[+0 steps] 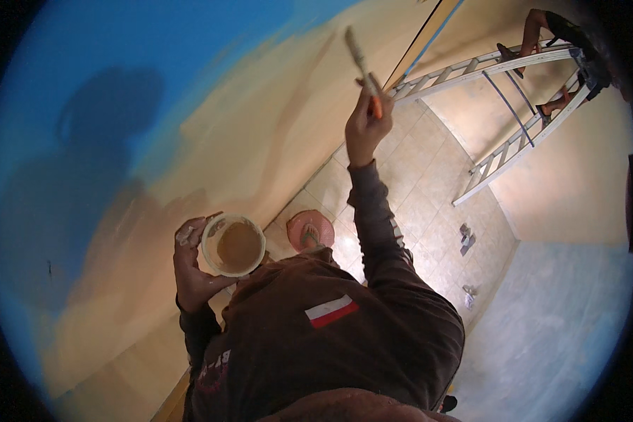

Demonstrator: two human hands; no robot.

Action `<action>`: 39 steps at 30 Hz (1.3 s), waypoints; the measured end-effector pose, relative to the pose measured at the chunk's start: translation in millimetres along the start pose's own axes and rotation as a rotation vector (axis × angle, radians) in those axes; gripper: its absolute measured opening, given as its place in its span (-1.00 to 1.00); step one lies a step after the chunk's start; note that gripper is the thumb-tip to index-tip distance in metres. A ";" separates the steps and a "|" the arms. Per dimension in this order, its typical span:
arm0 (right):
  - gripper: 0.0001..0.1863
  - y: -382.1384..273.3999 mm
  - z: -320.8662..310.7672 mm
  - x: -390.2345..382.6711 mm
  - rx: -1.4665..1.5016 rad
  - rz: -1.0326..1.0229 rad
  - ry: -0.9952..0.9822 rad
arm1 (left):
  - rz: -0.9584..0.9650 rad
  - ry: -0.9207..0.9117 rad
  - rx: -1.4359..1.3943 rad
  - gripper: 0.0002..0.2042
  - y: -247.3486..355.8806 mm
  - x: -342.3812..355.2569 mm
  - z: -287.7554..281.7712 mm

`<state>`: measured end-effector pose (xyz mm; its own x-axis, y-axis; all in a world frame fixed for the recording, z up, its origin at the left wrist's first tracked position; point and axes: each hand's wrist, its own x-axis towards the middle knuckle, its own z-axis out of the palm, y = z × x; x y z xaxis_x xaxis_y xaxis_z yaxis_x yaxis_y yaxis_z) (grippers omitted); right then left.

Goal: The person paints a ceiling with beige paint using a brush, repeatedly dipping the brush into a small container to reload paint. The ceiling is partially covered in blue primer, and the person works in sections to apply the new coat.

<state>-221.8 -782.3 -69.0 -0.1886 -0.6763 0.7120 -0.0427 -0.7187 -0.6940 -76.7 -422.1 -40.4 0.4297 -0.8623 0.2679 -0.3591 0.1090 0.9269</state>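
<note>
My left hand (193,264) grips the side of a white plastic tub (258,269), its fingers spread around the rim. Inside the tub is beige paint (239,247). Raised in front of me, my right hand (368,130) is closed around a paintbrush (359,60) with an orange handle end. Its bristles point up and away, close to the wall but seemingly apart from it; the distance is hard to judge. The wall (239,141) to my left is blue above and beige below, with an uneven, streaky border.
Another person (584,56) is on a metal stepladder (499,158) at the far right. A round reddish object (311,228) sits by my foot on the tiled floor (429,204). Crumpled scraps (466,239) lie on the tiles near the right wall (548,302).
</note>
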 end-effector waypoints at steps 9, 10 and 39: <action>-0.65 -38.3 31.1 -34.3 -0.157 -0.083 -0.093 | 0.043 0.010 0.092 0.05 17.4 -10.0 -8.1; -0.67 -52.5 31.9 -46.0 -0.137 -0.143 -0.110 | 0.033 0.006 0.116 0.05 18.1 -12.7 -12.0; -0.65 -123.3 4.2 -120.6 0.059 -0.051 -0.228 | -0.002 0.111 0.036 0.04 33.9 -49.6 -31.6</action>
<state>-189.6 -612.8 -68.8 0.0394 -0.6529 0.7564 0.0118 -0.7567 -0.6537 -84.0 -360.0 -14.0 0.5188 -0.8021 0.2957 -0.3873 0.0878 0.9178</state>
